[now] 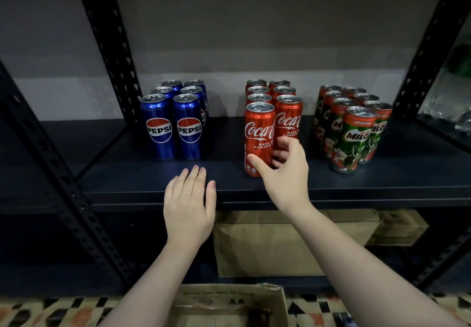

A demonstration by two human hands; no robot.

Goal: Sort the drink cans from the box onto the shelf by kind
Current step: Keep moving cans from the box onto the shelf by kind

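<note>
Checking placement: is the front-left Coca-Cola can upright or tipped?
Upright. The front-left Coca-Cola can stands on the shelf, lid up; the right hand curls round its lower part.

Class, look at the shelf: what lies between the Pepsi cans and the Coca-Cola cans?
In the head view, only bare shelf separates the Pepsi cans from the Coca-Cola cans; the left hand rests at its front edge.

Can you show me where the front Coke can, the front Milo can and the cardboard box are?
front Coca-Cola can (257, 133): head view, its logo.
front Milo can (355, 136): head view, its label.
cardboard box (229, 298): head view, its far wall.
</note>
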